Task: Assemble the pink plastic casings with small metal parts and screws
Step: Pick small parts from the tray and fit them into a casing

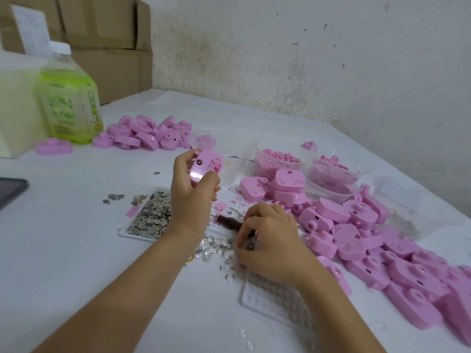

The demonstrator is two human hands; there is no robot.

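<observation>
While gripping one pink casing (pixel 204 166) aloft in the curled fingers of the left hand (pixel 193 192), above the tabletop (pixel 76 250), pinches a small dark part (pixel 251 246) in right hand (pixel 270 240) fingers among loose screws (pixel 224 247), beside one screwdriver (pixel 229 221). Could easily drop it into that scatter. Two casing piles (pixel 369 240), uncountable; two tubs (pixel 331 194); one tray (pixel 125 232) of metal parts.

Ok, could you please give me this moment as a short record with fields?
left hand: holds one pink casing raised above the table
right hand: low on table, curled round dark-handled tool, fingertips at loose screws
metal parts tray: left of left wrist
casing piles: large pile at right, small pile far left
clear tubs: small pink pieces inside
green bottle: far left, upright
</observation>
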